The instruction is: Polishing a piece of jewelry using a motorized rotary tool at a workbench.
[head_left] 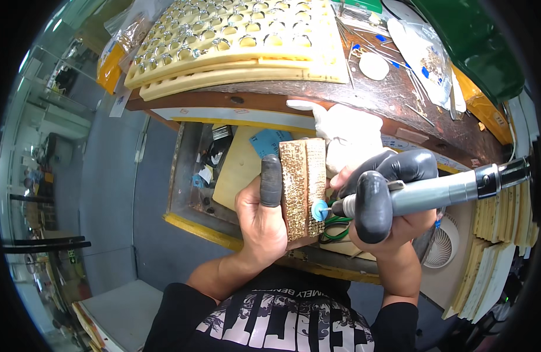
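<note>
My left hand [260, 220] is closed around a block [294, 190] whose face is covered with rows of tiny gold-coloured bumps, parted by a plain strip down the middle. A black finger cot covers the thumb, which lies along the block's left edge. In my right hand [374, 211], also with black cots on its fingers, is a grey rotary handpiece [434, 193] pointing left. Its thin shank carries a small blue disc [318, 210], which is at the block's lower right edge; whether it touches cannot be told. Some right fingers are hidden behind the handpiece.
Below my hands an open drawer [203, 232] holds blue sandpaper [267, 141] and green cord [335, 232]. A white glove-like cloth [349, 135] hangs at the bench edge. On the bench stand yellow trays [244, 67] of rings, and thin tool bits [420, 88]. Boards [487, 258] are stacked right.
</note>
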### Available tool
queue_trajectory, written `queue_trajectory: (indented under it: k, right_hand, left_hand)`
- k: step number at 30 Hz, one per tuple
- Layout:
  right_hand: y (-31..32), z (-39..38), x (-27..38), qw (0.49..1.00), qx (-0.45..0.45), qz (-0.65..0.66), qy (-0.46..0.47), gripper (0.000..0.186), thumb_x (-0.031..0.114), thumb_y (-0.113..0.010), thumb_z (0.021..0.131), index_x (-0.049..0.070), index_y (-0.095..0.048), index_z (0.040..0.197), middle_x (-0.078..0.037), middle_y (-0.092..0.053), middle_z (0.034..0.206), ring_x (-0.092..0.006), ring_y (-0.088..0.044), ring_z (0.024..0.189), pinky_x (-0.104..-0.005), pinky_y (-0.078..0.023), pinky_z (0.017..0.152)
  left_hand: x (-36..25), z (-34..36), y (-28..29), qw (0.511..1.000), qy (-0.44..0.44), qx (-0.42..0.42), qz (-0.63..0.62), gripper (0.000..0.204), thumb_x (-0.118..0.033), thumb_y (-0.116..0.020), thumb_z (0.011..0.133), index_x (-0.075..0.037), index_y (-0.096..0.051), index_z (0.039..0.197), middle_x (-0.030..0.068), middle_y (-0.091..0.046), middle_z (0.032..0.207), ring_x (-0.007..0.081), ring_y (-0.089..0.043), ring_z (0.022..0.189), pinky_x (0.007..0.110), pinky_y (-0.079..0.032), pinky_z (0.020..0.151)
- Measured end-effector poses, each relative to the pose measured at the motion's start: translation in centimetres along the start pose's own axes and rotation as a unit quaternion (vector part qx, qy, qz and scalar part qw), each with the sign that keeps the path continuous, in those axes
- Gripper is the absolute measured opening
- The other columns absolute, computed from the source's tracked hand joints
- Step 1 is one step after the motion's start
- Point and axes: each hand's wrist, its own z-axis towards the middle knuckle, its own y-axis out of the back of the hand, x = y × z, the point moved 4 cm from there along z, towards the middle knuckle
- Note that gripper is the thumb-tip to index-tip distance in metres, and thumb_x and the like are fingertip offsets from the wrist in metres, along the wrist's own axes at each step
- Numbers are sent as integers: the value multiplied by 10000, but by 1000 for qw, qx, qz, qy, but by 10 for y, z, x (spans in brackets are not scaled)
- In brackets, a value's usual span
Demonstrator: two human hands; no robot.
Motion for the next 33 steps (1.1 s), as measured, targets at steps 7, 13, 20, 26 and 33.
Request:
queue_trajectory:
  k: [7,13,20,26,33]
  right_hand:
    - [0,2,1,1000,-7,-5,-5,103,-43,-551,903,-94,-470,867,-165,-561,738,-243,-638,593,-368,-573,513]
    - [0,2,1,1000,-15,-1,-11,104,-51,-552,899,-83,-472,841,-141,-549,711,-238,-633,583,-363,-565,504]
    - [2,-2,-2,999,-27,16,-34,102,-46,-545,906,-76,-464,852,-156,-567,706,-243,-638,596,-365,-567,515]
    - [6,1,0,999,-14,14,-37,128,-66,-581,863,-67,-468,803,-135,-547,722,-236,-632,598,-360,-571,516]
    - [5,0,1,999,-33,-10,-17,155,-73,-588,856,-56,-480,745,-116,-532,688,-226,-628,581,-344,-563,496]
  left_hand:
    - [1,0,1,1000,-20,-7,10,481,-343,-401,1062,46,-672,977,94,-712,826,114,-662,720,255,-534,662]
    - [-2,0,-1,1000,3,4,5,488,-348,-396,1063,47,-671,979,94,-712,824,111,-661,720,253,-533,662]
    - [0,-1,0,1000,6,2,-7,496,-377,-408,1054,52,-656,1037,124,-719,877,148,-688,749,272,-559,682]
    - [-1,-1,-2,999,23,11,-25,515,-386,-392,1055,65,-638,1089,171,-720,936,189,-710,800,306,-584,711]
    - [0,-2,0,999,19,16,-21,508,-378,-402,1053,72,-632,1105,178,-718,950,195,-709,802,311,-585,713]
